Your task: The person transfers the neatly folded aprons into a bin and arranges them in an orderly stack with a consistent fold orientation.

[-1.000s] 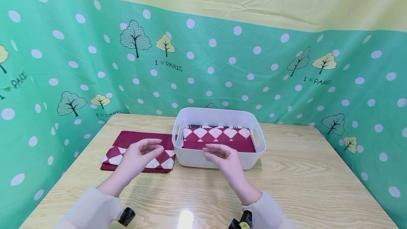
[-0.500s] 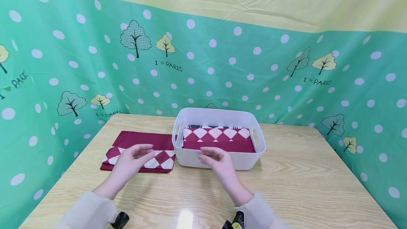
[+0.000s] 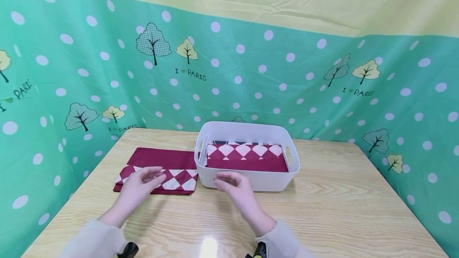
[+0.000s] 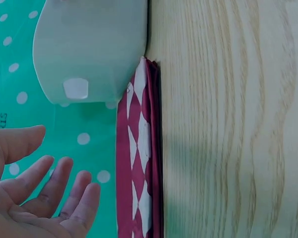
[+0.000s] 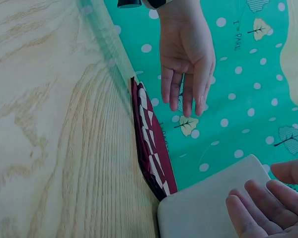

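1. Left hand (image 3: pixel 138 186): grip loose, fingers relaxed and slightly spread, holding nothing. It hovers over the near edge of the folded cloth (image 3: pixel 157 170); the left wrist view shows the fingers (image 4: pixel 64 193) clear of the fabric, and contact cannot be confirmed from the head view.
2. Right hand (image 3: pixel 233 188): grip likewise loose, fingers lightly bent, empty. It hangs above the worktop (image 3: pixel 322 210) just in front of the bin (image 3: pixel 247 184), near its front wall but apart from it (right wrist view shows fingertips (image 5: pixel 253 208) beside the bin's wall).
3. Folded cloth: dark red with a band of white diamonds along the near side. It lies flat on the worktop, left of the bin, its right edge just beside or touching the bin's left wall (left wrist view shows the corner meeting the bin's base).
4. Bin: white plastic, rounded corners, handle slots at both ends, standing upright at mid-worktop.
5. Second cloth (image 3: pixel 245 155): same red and white diamond pattern, folded, lying inside the bin and filling most of its floor; a further dark-patterned layer shows at its far edge (too little visible to identify).
6. Worktop: pale wood grain, with a glare spot at the near edge.
7. Surround: green sheet (image 3: pixel 287 75) with white dots and tree prints hung behind and to both sides, a yellow band above it.
8. Sleeves: light-coloured cuffs (image 3: pixel 97 238) on both forearms, wrist-mounted devices partly visible at the lower frame edge.
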### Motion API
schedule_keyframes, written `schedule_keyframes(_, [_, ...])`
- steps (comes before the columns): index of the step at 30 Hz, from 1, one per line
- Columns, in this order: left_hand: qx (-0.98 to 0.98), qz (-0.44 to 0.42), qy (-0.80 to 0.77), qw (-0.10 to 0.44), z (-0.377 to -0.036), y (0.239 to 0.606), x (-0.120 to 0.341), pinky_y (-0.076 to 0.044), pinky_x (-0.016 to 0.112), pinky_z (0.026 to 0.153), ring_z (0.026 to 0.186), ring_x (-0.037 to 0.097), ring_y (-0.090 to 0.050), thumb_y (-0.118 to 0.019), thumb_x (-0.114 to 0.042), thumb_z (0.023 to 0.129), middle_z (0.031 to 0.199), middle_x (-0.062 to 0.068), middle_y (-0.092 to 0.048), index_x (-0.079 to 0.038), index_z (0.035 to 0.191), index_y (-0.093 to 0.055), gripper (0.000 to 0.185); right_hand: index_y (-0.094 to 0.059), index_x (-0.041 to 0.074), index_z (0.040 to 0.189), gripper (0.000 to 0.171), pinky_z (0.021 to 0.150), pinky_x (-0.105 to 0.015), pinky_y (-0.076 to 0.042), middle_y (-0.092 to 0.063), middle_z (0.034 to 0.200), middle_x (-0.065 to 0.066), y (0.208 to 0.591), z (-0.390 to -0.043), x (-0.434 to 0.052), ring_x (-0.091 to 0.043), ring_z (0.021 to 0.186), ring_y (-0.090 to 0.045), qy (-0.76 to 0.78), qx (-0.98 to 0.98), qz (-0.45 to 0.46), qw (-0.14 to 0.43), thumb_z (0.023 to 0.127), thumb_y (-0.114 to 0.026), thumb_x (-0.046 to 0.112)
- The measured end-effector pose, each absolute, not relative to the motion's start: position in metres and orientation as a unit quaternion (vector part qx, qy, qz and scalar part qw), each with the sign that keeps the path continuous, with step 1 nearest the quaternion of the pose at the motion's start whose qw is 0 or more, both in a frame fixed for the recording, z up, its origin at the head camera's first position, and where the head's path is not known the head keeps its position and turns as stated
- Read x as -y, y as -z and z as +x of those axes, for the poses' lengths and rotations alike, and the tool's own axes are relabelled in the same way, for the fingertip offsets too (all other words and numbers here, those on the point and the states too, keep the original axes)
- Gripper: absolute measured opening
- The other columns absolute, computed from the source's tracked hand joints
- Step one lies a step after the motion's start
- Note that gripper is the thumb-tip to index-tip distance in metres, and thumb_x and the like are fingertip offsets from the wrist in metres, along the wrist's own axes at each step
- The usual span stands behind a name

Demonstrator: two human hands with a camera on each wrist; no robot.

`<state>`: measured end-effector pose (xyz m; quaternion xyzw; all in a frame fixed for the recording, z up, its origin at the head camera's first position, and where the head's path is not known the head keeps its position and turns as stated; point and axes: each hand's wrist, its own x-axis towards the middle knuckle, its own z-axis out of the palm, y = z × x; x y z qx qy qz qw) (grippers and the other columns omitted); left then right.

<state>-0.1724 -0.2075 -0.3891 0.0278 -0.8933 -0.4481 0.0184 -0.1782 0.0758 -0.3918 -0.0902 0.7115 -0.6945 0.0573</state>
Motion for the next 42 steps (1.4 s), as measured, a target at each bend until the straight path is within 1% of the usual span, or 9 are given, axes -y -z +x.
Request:
schedule_keyframes(11, [0.901,0.034,0.432,0.018,-0.172,0.391,0.217,-0.052,0.049,0.099,0.126,0.043,-0.054,-0.060,-0.041,0.098,0.137,0.027,-0.056,0.002,0.142,-0.047,0.063,-0.064,-0.008,0.121,0.034,0.089,-0.033,-0.058,-0.069,0.119,-0.022,0.399,-0.176,-0.065,-0.024,0.106,-0.068,0.693,-0.712,-0.094,0.062,0.092,-0.066,0.009])
schedule_keyframes(14, [0.902,0.039,0.429,0.016,-0.174,0.393,0.220,-0.049,0.052,0.102,0.128,0.044,-0.051,-0.059,-0.038,0.099,0.140,0.029,-0.053,0.003,0.144,-0.045,0.063,-0.064,-0.008,0.121,0.034,0.090,-0.034,-0.058,-0.069,0.119,-0.022,0.401,-0.176,-0.063,-0.026,0.106,-0.068,0.693,-0.712,-0.092,0.064,0.092,-0.066,0.009])
schedule_keyframes(18, [0.900,0.059,0.432,0.004,-0.177,0.396,0.223,-0.041,0.056,0.108,0.134,0.046,-0.045,-0.059,-0.038,0.099,0.145,0.030,-0.047,0.003,0.147,-0.041,0.066,-0.064,-0.008,0.122,0.034,0.091,-0.034,-0.057,-0.069,0.119,-0.022,0.402,-0.175,-0.058,-0.027,0.108,-0.068,0.696,-0.709,-0.091,0.069,0.093,-0.066,0.009])
schedule_keyframes(22, [0.905,0.079,0.417,-0.009,-0.180,0.397,0.228,-0.035,0.063,0.109,0.139,0.049,-0.034,-0.056,-0.043,0.099,0.150,0.030,-0.039,0.001,0.149,-0.036,0.070,-0.063,-0.007,0.123,0.035,0.092,-0.034,-0.057,-0.069,0.120,-0.022,0.403,-0.175,-0.053,-0.028,0.110,-0.068,0.698,-0.706,-0.094,0.072,0.093,-0.065,0.010])
schedule_keyframes(26, [0.909,0.091,0.407,-0.014,-0.184,0.398,0.231,-0.032,0.066,0.110,0.140,0.051,-0.028,-0.055,-0.043,0.099,0.152,0.032,-0.034,0.001,0.151,-0.034,0.070,-0.063,-0.007,0.124,0.036,0.093,-0.035,-0.056,-0.069,0.121,-0.021,0.403,-0.174,-0.049,-0.028,0.112,-0.067,0.700,-0.704,-0.094,0.071,0.093,-0.066,0.011])
schedule_keyframes(30, [0.914,0.092,0.395,-0.013,-0.189,0.400,0.234,-0.031,0.066,0.110,0.138,0.054,-0.029,-0.055,-0.038,0.100,0.152,0.035,-0.031,0.003,0.151,-0.031,0.070,-0.062,-0.007,0.125,0.037,0.098,-0.037,-0.054,-0.068,0.123,-0.022,0.404,-0.172,-0.046,-0.030,0.116,-0.065,0.701,-0.704,-0.094,0.071,0.093,-0.065,0.010])
schedule_keyframes(33, [0.923,0.083,0.375,-0.005,-0.193,0.404,0.237,-0.035,0.066,0.108,0.130,0.053,-0.040,-0.055,-0.038,0.100,0.148,0.037,-0.035,0.007,0.150,-0.030,0.072,-0.062,-0.007,0.126,0.037,0.100,-0.038,-0.053,-0.067,0.124,-0.022,0.404,-0.171,-0.044,-0.032,0.118,-0.064,0.701,-0.703,-0.092,0.074,0.093,-0.065,0.010])
schedule_keyframes(36, [0.934,0.072,0.350,0.006,-0.199,0.407,0.240,-0.035,0.066,0.107,0.127,0.054,-0.042,-0.055,-0.038,0.099,0.145,0.038,-0.036,0.009,0.150,-0.029,0.074,-0.062,-0.007,0.126,0.037,0.101,-0.038,-0.052,-0.067,0.126,-0.021,0.404,-0.171,-0.043,-0.031,0.119,-0.064,0.704,-0.701,-0.088,0.080,0.093,-0.064,0.010])
schedule_keyframes(42, [0.959,0.056,0.279,0.004,-0.210,0.411,0.243,-0.018,0.073,0.112,0.138,0.061,-0.018,-0.056,-0.037,0.098,0.150,0.042,-0.025,0.014,0.148,-0.026,0.078,-0.060,-0.007,0.128,0.039,0.102,-0.038,-0.052,-0.065,0.128,-0.023,0.405,-0.171,-0.040,-0.031,0.120,-0.063,0.713,-0.690,-0.087,0.083,0.094,-0.064,0.010])
